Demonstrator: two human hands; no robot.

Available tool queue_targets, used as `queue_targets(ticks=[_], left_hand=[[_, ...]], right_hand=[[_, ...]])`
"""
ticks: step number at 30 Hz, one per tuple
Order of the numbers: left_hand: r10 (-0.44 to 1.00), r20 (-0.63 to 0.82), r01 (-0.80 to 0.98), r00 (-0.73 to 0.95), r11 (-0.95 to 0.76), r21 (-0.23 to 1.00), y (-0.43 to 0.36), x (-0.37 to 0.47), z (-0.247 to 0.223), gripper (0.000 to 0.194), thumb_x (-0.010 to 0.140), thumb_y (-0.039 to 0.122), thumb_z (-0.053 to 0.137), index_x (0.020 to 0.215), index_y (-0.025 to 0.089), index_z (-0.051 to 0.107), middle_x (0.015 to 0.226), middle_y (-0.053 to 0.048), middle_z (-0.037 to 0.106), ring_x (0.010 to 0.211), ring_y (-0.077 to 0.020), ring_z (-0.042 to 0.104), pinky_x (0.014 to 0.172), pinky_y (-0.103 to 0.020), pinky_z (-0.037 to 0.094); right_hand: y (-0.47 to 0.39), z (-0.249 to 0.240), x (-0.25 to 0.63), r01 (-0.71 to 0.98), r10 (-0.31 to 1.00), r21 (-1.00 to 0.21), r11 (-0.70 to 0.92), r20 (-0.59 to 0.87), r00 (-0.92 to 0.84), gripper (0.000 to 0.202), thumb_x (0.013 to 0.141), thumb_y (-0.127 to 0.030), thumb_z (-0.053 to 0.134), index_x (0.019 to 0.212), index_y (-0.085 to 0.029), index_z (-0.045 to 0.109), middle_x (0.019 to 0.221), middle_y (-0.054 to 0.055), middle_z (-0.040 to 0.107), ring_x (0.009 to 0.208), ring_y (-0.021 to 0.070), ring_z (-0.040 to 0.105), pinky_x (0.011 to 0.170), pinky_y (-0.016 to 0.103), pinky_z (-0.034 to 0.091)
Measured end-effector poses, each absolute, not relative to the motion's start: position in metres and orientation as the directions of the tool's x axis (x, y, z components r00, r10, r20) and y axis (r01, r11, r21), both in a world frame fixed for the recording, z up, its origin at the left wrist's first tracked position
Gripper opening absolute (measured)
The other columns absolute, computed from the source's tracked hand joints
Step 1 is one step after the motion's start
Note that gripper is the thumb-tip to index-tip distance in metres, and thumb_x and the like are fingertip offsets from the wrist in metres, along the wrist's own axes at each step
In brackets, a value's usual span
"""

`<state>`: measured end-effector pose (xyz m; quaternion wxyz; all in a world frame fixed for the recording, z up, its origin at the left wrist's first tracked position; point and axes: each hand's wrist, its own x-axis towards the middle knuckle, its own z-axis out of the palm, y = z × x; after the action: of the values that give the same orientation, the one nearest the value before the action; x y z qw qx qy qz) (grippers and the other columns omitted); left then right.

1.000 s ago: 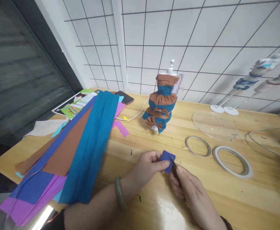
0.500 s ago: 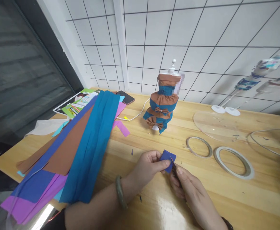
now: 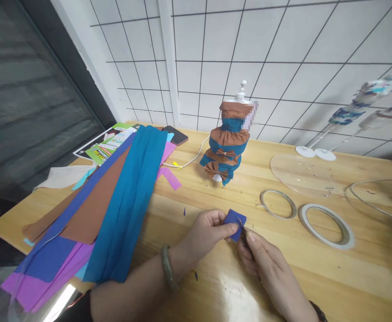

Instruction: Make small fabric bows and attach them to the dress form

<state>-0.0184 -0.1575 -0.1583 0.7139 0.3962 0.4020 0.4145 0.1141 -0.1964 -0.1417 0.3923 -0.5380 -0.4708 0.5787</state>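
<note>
Between the thumb and fingers of my left hand (image 3: 212, 228) is a small folded piece of dark blue crepe paper (image 3: 233, 218). My right hand (image 3: 266, 264) is closed around small dark scissors (image 3: 244, 236), largely hidden by the fingers. Their narrow metal tips lie against the blue paper near my left thumb. Beyond both hands a miniature dress form (image 3: 231, 138) stands upright, dressed in brown and teal paper with two brown bows on its front. Tiny dark blue scraps (image 3: 196, 276) lie on the wood around my hands.
Long teal, brown, blue and purple crepe paper sheets (image 3: 122, 214) cover the left side of the table, near a phone (image 3: 177, 135) and a flyer (image 3: 105, 152). To the right are two tape rolls (image 3: 326, 226), a clear round sheet (image 3: 300, 174) and two more small dress forms (image 3: 347, 115).
The scissor tips have shifted very slightly on the blue paper. Both hands stay in nearly the same place, and the view has tilted a little.
</note>
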Motion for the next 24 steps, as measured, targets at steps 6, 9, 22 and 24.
queue_targets(ticks=[6, 9, 22, 24], left_hand=[[0.907, -0.262, -0.277, 0.331, 0.358, 0.891, -0.1579, -0.0183, -0.155, 0.02, 0.063, 0.028, 0.066, 0.064, 0.011, 0.055, 0.061, 0.0, 0.054, 0.058, -0.0092, 0.047, 0.059, -0.023, 0.037], [0.905, -0.262, -0.278, 0.336, 0.361, 0.89, -0.158, -0.0184, -0.1557, 0.02, 0.063, 0.028, 0.066, 0.064, 0.011, 0.056, 0.061, 0.0, 0.054, 0.058, -0.0089, 0.047, 0.06, -0.023, 0.037], [0.901, -0.233, -0.266, 0.366, 0.341, 0.902, -0.1579, -0.0207, -0.1605, 0.017, 0.067, 0.026, 0.065, 0.071, 0.01, 0.061, 0.066, -0.002, 0.057, 0.061, -0.0089, 0.049, 0.063, -0.023, 0.038], [0.898, -0.243, -0.261, 0.367, 0.351, 0.899, -0.1575, -0.0213, -0.16, 0.017, 0.066, 0.026, 0.065, 0.07, 0.01, 0.06, 0.066, -0.002, 0.057, 0.061, -0.0086, 0.049, 0.063, -0.022, 0.038]], right_hand=[[-0.1959, -0.1421, 0.1141, 0.085, 0.957, -0.965, -0.248, -0.257, -0.13, 0.038, 0.08, -0.049, 0.046, 0.06, -0.018, 0.049, 0.053, -0.004, 0.035, 0.047, 0.009, 0.027, 0.041, 0.02, 0.025], [-0.1953, -0.1408, 0.1138, 0.082, 0.959, -0.967, -0.243, -0.252, -0.132, 0.039, 0.08, -0.05, 0.047, 0.057, -0.018, 0.046, 0.052, -0.005, 0.034, 0.047, 0.0091, 0.027, 0.041, 0.021, 0.025], [-0.1966, -0.1399, 0.1172, 0.108, 0.957, -0.967, -0.231, -0.246, -0.154, 0.042, 0.08, -0.052, 0.043, 0.054, -0.019, 0.041, 0.052, -0.005, 0.033, 0.048, 0.0101, 0.026, 0.043, 0.022, 0.024], [-0.1958, -0.1403, 0.1176, 0.118, 0.957, -0.967, -0.225, -0.242, -0.161, 0.042, 0.08, -0.053, 0.043, 0.055, -0.02, 0.04, 0.052, -0.005, 0.032, 0.048, 0.0103, 0.026, 0.043, 0.022, 0.024]])
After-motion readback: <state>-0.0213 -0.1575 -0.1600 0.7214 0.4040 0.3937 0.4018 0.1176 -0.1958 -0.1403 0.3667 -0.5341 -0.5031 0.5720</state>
